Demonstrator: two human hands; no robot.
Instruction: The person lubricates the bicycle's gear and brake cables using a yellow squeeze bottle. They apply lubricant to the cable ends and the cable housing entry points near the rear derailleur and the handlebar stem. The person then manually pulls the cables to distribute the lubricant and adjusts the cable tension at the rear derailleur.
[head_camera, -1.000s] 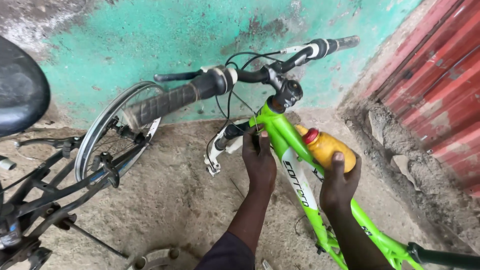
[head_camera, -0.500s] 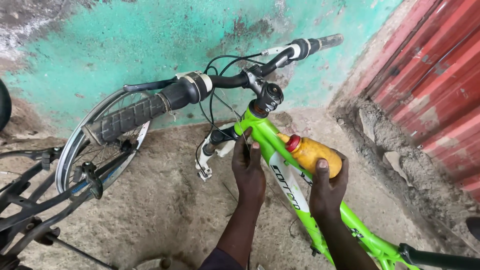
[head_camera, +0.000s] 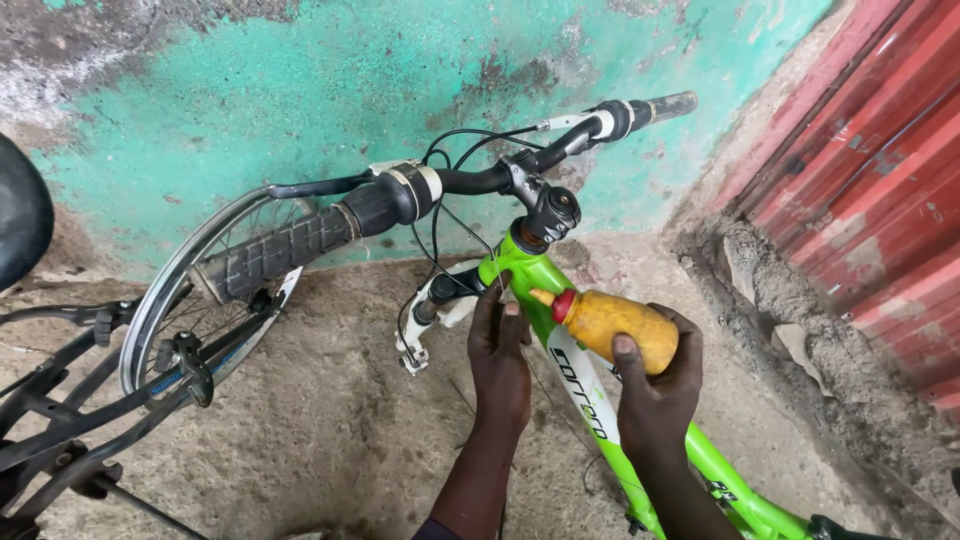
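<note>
Leaning against a teal wall (head_camera: 300, 90), a green bike frame (head_camera: 590, 400) runs down to the lower right, black handlebar (head_camera: 440, 185) above, bare wheel rim (head_camera: 190, 290) at left. Left hand (head_camera: 500, 360) rests flat on the frame near the head tube, fingers together, pinching nothing. Right hand (head_camera: 655, 385) wraps a yellow bottle (head_camera: 615, 325), thumb on top, red cap pointing toward the frame, nozzle just beside the left fingertips.
</note>
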